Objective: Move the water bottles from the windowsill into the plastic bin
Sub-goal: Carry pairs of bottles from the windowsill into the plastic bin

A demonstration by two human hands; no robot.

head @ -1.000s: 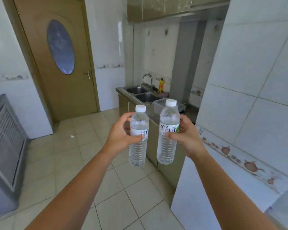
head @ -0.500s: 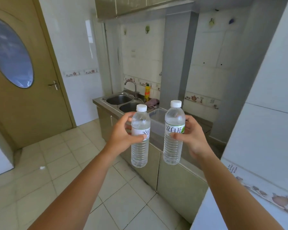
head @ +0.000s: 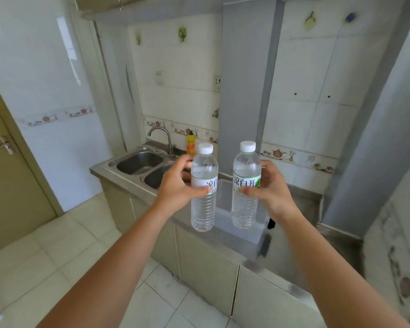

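Two clear white-capped plastic water bottles, one [head: 203, 190] clasped upright in the left hand [head: 179, 185], the other [head: 246, 185] in the right hand [head: 271, 188], hang above the translucent plastic bin [head: 237, 233] on the steel bench [head: 294, 275], neither yet inside.

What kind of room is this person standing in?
Most likely a small home kitchen: a steel double sink with a faucet is set in a counter above cabinets, and the walls are tiled.
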